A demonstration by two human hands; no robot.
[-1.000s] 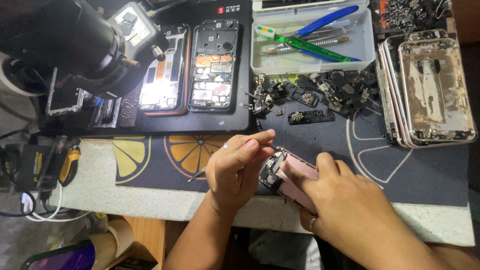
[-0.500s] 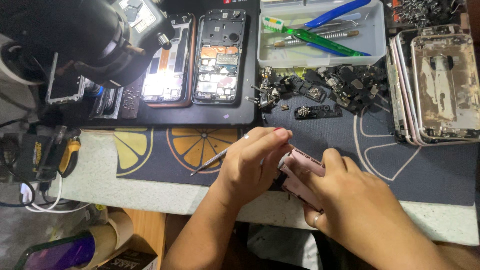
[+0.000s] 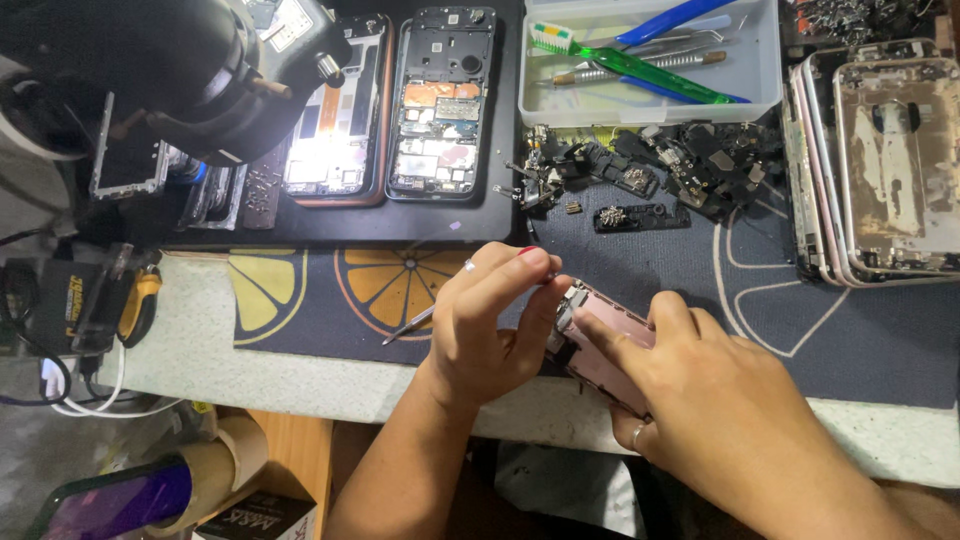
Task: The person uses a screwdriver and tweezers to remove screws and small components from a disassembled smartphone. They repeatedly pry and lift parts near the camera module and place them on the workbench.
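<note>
At six o'clock on the speckled worktop, the right hand grips a pink metal phone shell, rounded and glossy, while the left hand pinches thin steel tweezers.

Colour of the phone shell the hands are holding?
Pink phone shell, metallic finish; clearest in the head view, between left hand and right hand.

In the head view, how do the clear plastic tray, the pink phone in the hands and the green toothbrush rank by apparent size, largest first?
1. Clear plastic tray.
2. Green toothbrush, inside the tray.
3. Pink phone; the hands hide much of it and it lies nearer the camera, so places two and three are unsure.
</note>
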